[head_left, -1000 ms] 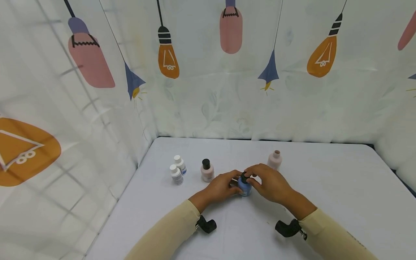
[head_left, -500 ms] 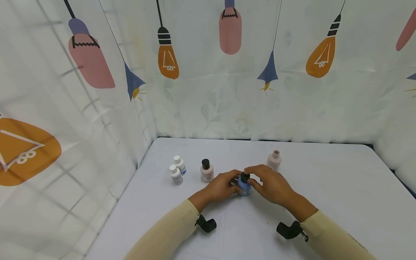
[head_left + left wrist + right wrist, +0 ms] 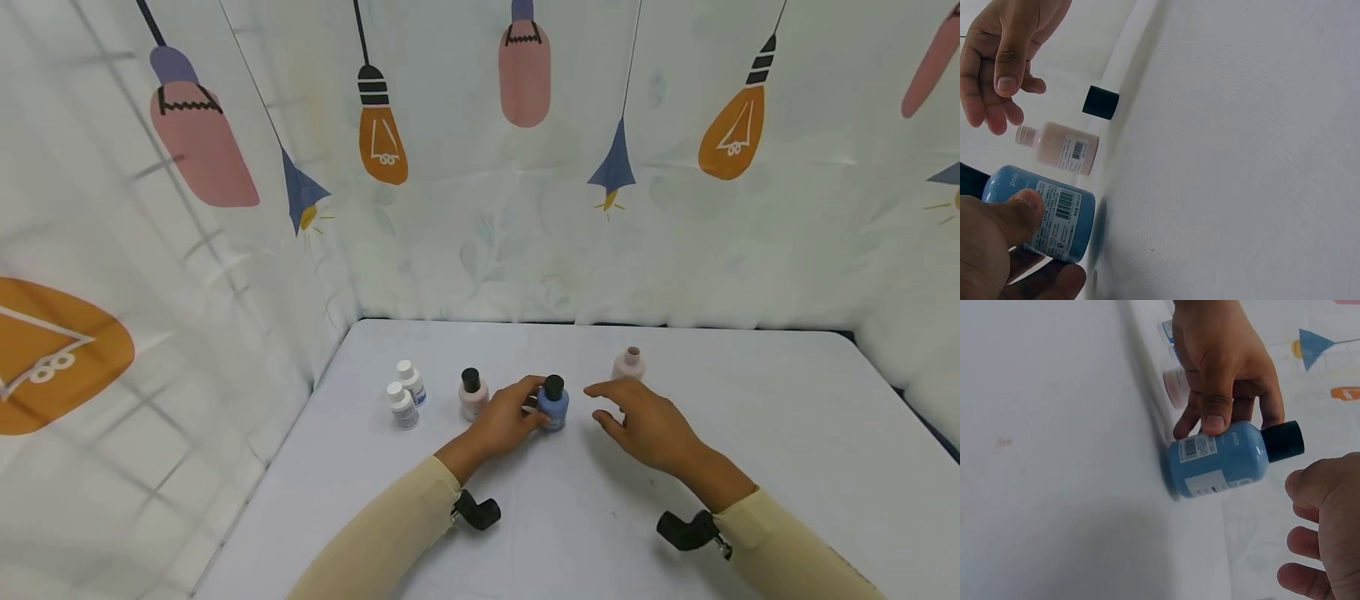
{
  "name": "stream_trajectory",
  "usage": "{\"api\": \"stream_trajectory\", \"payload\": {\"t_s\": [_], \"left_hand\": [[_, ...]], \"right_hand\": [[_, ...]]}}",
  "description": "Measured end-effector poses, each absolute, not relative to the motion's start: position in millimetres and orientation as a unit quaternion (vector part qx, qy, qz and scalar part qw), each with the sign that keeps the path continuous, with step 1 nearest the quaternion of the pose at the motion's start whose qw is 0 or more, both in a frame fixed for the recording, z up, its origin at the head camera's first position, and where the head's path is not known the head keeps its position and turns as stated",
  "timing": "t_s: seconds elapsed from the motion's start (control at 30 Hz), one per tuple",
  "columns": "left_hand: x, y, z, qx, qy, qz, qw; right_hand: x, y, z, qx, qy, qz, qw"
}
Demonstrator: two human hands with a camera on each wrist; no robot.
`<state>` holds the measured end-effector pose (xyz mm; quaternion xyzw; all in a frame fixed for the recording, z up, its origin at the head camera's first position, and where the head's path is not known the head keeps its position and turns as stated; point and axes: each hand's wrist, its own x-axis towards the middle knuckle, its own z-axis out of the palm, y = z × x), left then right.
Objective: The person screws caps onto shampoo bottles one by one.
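My left hand [image 3: 504,421] grips a small blue bottle [image 3: 552,408] by its side, thumb over the printed label. A black cap [image 3: 1283,441] sits on the bottle's neck. The bottle is upright, its base close over the white table. To its right, my right hand [image 3: 651,421] is held apart from the cap, fingers loosely bent and nothing in them. Behind that hand stands an uncapped pale pink bottle [image 3: 628,364], its neck bare. In the left wrist view a loose black cap [image 3: 1100,102] rests on the table beside the pink bottle.
Left of the blue bottle stands another pale pink bottle [image 3: 473,400] with a black cap. Two small white-capped bottles, one nearer [image 3: 402,407] and one behind [image 3: 411,382], stand further left. A patterned curtain [image 3: 480,208] hangs along the table's back edge.
My right hand has let go of the blue bottle's black cap and drawn away to the right. My left hand has shifted the blue bottle slightly left and farther back.
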<state>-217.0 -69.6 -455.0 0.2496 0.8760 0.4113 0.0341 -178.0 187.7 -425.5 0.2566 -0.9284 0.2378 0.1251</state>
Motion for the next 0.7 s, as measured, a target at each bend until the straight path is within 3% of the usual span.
{"api": "stream_trajectory", "payload": {"t_s": [0.27,0.7], "left_hand": [[-220,-68,-458,0.193,0.892,0.408,0.013],[-225,-72,-463,0.171,0.897,0.408,-0.004]], "right_hand": [[-179,204,-431,0.236,-0.937,0.234,0.103],[-175,231,-435,0.194,-0.946,0.248,0.072]]}}
